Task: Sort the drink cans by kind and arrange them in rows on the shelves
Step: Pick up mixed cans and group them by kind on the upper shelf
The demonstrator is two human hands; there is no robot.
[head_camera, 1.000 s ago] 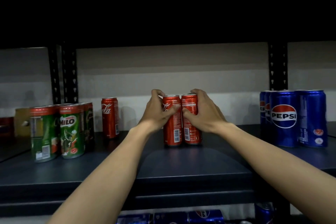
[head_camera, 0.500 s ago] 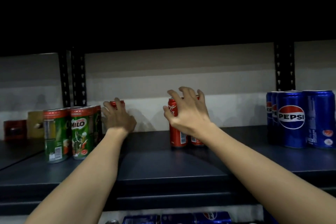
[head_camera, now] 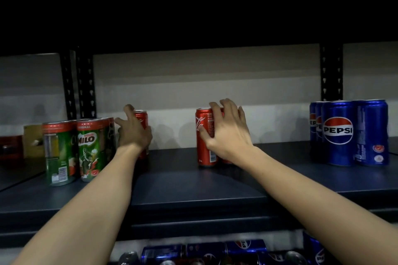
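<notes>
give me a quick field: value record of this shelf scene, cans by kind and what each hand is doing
shelf: dark, cans upright on it
milo cans: green group, far left
lone coke can: just right of the milo cans, left hand around it
coke pair: centre, right hand grips it
pepsi cans: blue group, far right
lower shelf cans: mostly pepsi, unsorted

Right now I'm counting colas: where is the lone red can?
In the head view, the lone red can stands left of centre on the shelf, just right of the green cans, with the left hand around it.
</notes>
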